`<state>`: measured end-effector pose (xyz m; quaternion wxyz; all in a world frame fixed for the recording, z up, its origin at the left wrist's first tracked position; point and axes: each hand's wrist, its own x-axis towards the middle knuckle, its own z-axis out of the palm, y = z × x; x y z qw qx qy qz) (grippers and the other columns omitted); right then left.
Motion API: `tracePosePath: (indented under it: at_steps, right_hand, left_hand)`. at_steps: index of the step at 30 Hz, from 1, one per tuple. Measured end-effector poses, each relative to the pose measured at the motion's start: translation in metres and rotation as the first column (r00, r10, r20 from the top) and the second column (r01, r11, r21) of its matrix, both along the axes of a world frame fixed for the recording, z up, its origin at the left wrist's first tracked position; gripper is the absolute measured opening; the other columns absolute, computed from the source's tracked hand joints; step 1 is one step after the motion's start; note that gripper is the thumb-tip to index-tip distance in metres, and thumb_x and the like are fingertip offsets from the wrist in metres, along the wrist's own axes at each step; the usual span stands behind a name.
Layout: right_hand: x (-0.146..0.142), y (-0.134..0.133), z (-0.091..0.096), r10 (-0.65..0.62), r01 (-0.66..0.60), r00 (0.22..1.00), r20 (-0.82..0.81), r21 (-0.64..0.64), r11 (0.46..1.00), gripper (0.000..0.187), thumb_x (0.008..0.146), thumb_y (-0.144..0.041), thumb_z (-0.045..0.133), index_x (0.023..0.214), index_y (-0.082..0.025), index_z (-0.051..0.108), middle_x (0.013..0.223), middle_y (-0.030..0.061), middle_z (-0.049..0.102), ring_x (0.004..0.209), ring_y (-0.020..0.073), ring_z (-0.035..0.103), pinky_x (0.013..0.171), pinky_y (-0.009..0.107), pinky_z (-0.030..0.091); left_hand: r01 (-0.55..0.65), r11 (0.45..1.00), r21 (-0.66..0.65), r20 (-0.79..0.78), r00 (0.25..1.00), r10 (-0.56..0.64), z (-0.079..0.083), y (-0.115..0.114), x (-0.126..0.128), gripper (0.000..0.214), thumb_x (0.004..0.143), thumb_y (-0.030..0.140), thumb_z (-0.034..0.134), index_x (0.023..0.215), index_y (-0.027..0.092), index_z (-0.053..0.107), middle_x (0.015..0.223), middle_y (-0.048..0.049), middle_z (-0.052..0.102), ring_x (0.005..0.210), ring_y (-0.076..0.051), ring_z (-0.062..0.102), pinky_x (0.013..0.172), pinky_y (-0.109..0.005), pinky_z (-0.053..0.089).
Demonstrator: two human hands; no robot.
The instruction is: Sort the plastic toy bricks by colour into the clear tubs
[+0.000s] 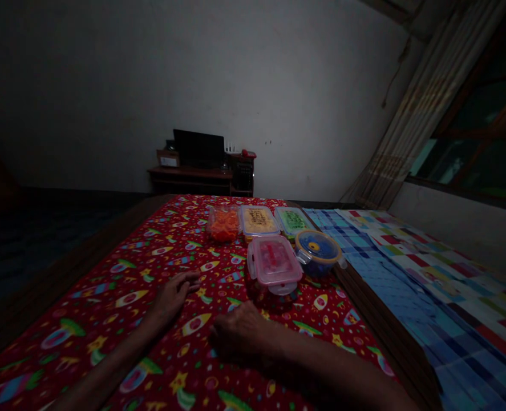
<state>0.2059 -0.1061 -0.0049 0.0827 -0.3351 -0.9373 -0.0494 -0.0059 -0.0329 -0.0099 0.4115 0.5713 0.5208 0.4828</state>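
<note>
My left hand (176, 293) rests on the red patterned cloth (120, 265), its fingers loosely stretched to the right and holding nothing. Nearer to me, my right hand (241, 327) lies on the same cloth with its fingers curled in; no object shows in it. Just beyond that hand sits a clear box with a pink-rimmed lid (276, 260). To its right is a round blue container with a yellow-rimmed lid (318, 249). Behind them stand a clear box of orange pieces (223, 224), a box with yellowish contents (259, 221) and one with green contents (293, 221).
Blue plaid and colourful checked cloths (407, 274) lie to the right of the table's brown edge (381, 319). Against the far wall, a desk (190, 172) holds a black monitor (199, 148). A curtain (411, 120) hangs by the window at right.
</note>
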Motion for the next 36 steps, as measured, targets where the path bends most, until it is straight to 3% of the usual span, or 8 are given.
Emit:
tracePosePath:
  at_steps: [3,5,8,10,26,36]
  right_hand:
    - [-0.01,0.004,-0.007,-0.029,0.032,0.996,-0.08,0.04,0.999,0.025,0.093,-0.037,0.043,0.08,-0.019,0.055,0.064,0.0013,0.066,0.048,0.0109,0.054,0.047,0.023,0.023]
    - [-0.009,0.004,-0.014,-0.058,0.067,0.988,-0.142,0.06,0.996,0.026,0.094,-0.036,0.042,0.077,-0.019,0.054,0.064,0.0005,0.065,0.048,0.0098,0.052,0.048,0.024,0.022]
    - [-0.006,0.003,-0.022,-0.052,0.064,0.987,-0.152,0.077,0.995,0.025,0.093,-0.039,0.045,0.078,-0.02,0.054,0.064,-0.0003,0.064,0.047,0.0098,0.051,0.047,0.025,0.02]
    - [-0.004,0.004,-0.025,-0.036,0.046,0.989,-0.143,0.066,0.997,0.025,0.092,-0.04,0.046,0.079,-0.02,0.054,0.065,-0.001,0.064,0.047,0.0094,0.05,0.047,0.026,0.019]
    - [-0.004,0.002,-0.015,-0.037,0.038,0.986,-0.16,0.0,0.999,0.023,0.091,-0.038,0.046,0.079,-0.02,0.055,0.064,-0.0016,0.064,0.045,0.0091,0.046,0.047,0.027,0.017]
    - [-0.005,0.001,-0.015,-0.038,0.037,0.989,-0.144,-0.004,0.999,0.026,0.092,-0.038,0.046,0.077,-0.019,0.054,0.062,-0.0016,0.063,0.045,0.0086,0.047,0.047,0.027,0.017]
  left_hand:
    - [0.04,0.998,0.047,-0.134,0.99,-0.033,-0.007,0.002,-0.008,0.038,0.074,0.048,0.053,0.091,0.016,0.065,0.096,-0.0116,0.07,0.086,-0.027,0.071,0.081,-0.042,0.057]
    - [0.092,0.982,0.166,-0.293,0.955,-0.04,-0.011,0.003,-0.008,0.033,0.076,0.042,0.048,0.088,0.017,0.066,0.094,-0.0108,0.071,0.084,-0.025,0.07,0.077,-0.04,0.058]
    - [0.199,0.915,0.35,-0.488,0.873,-0.002,-0.017,0.004,-0.005,0.03,0.081,0.034,0.042,0.084,0.02,0.068,0.093,-0.0089,0.071,0.086,-0.023,0.069,0.079,-0.037,0.058]
    - [0.248,0.881,0.403,-0.554,0.832,0.019,-0.019,0.003,-0.004,0.032,0.084,0.031,0.039,0.085,0.021,0.069,0.095,-0.0076,0.071,0.089,-0.021,0.068,0.081,-0.034,0.057]
    - [0.283,0.849,0.446,-0.614,0.787,0.061,-0.033,0.002,-0.01,0.034,0.089,0.025,0.037,0.092,0.022,0.07,0.104,-0.0071,0.068,0.096,-0.019,0.066,0.084,-0.031,0.056]
    - [0.297,0.852,0.432,-0.627,0.778,0.047,-0.028,0.0,-0.008,0.032,0.089,0.024,0.038,0.093,0.023,0.07,0.104,-0.0063,0.069,0.096,-0.019,0.067,0.082,-0.029,0.056]
